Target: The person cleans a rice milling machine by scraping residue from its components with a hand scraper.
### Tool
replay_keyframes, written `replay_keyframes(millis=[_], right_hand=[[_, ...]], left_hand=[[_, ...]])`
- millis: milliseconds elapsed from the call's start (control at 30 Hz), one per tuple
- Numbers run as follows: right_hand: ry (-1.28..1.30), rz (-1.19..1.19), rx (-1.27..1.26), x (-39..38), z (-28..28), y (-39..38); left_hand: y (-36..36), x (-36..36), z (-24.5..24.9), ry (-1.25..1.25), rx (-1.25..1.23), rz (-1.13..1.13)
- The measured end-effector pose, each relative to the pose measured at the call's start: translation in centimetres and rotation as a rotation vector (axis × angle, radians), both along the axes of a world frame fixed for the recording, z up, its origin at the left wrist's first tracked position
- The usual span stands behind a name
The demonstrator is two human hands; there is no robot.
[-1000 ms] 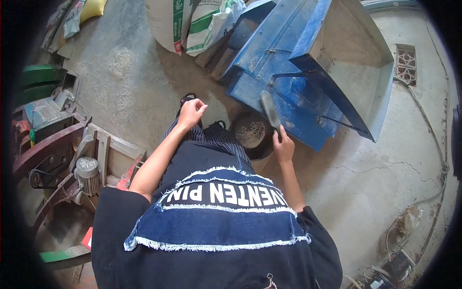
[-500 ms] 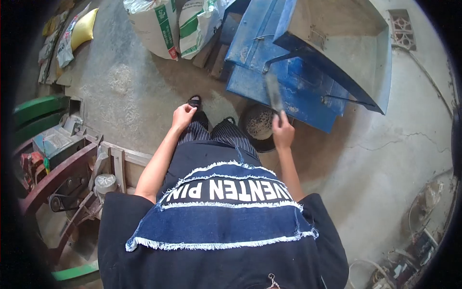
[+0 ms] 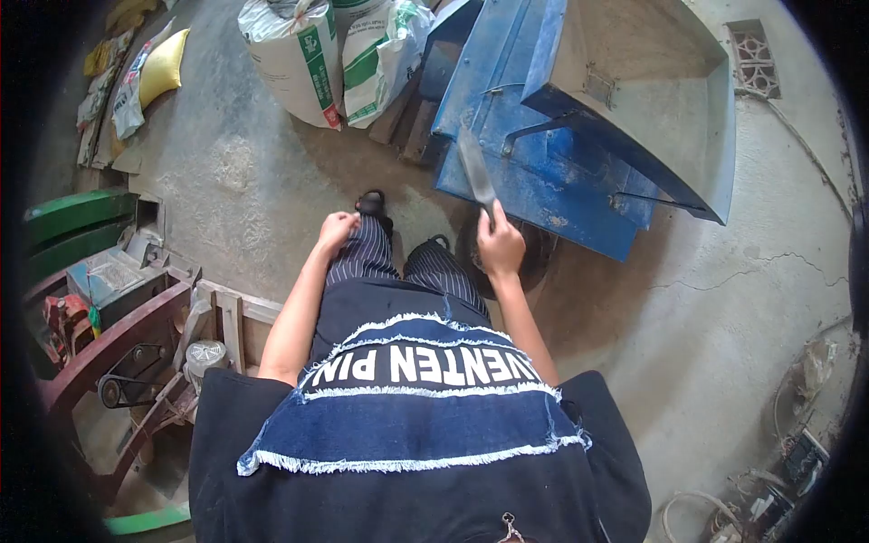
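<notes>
Right hand [image 3: 501, 244] closed around the handle of a flat grey tool [image 3: 475, 167]; the blurred blade points up and away, its tip over the lower edge of the blue machine [image 3: 543, 181]. Beneath that hand, a dark round basin [image 3: 536, 258] sits on the concrete floor [image 3: 235, 172], mostly hidden. Left hand [image 3: 335, 228] loosely curled, holding nothing, at the striped trouser leg [image 3: 362, 258]. White-and-green sacks [image 3: 299, 54] stand behind, beside the machine
</notes>
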State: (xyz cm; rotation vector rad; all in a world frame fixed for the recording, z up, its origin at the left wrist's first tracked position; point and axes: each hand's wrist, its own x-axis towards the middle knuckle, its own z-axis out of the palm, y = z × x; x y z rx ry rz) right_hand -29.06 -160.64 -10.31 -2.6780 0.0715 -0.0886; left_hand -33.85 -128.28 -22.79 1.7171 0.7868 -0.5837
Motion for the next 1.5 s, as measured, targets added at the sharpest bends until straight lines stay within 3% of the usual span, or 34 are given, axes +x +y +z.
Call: replay_keyframes(millis=[67,167,233,267,300,367,433,500,567,700,833,967,1100,1300,1500], right_hand=[[0.004,-0.01,0.012,3.5,-0.4,3.0],[-0.044,-0.107,-0.006,7.7,-1.1,5.2],[-0.006,-0.162,-0.013,8.3,-0.7,5.4],[0.008,-0.162,-0.037,6.9,0.1,5.5],[-0.021,-0.171,-0.013,2.9,-1.0,4.9],[0.017,-0.232,-0.078,0.7,-0.6,6.1],[0.051,-0.29,-0.124,3.1,0.4,8.4],[0.035,-0.333,-0.107,7.3,0.8,10.8],[-0.012,-0.379,-0.082,9.3,0.8,12.8],[0.026,-0.444,-0.027,3.0,0.5,13.7],[0.032,-0.518,-0.067,-0.1,1.4,13.7],[0.065,-0.486,-0.057,7.1,0.9,13.6],[-0.069,-0.461,-0.02,12.1,-1.0,14.2],[0.075,-0.398,-0.075,2.3,-0.3,12.7],[-0.044,-0.409,-0.062,14.3,-1.1,13.1]], left_hand=[[0.5,1.6,-0.2,-0.103,-0.061,0.103],[1.4,4.1,-1.5,-0.056,-0.019,-0.075],[3.0,6.1,-2.9,0.036,0.016,-0.296],[3.8,7.8,-1.8,0.155,0.168,-0.48],[6.7,10.3,-3.7,0.047,0.287,-0.668],[9.8,12.9,-5.1,0.132,0.091,-0.534],[12.0,15.1,-6.1,-0.025,-0.041,-0.281],[13.7,17.2,-5.5,0.007,0.138,-0.343],[14.4,17.8,-4.7,0.049,0.424,-0.583],[16.4,17.3,-7.0,0.195,0.344,-0.788],[18.7,16.6,-9.8,0.248,0.233,-0.565],[18.8,16.6,-8.6,0.268,0.347,-0.679],[17.9,16.9,-5.8,0.226,0.366,-0.71],[20.5,14.4,-9.4,0.229,0.348,-0.685],[20.6,12.5,-10.4,0.282,0.359,-0.743]])
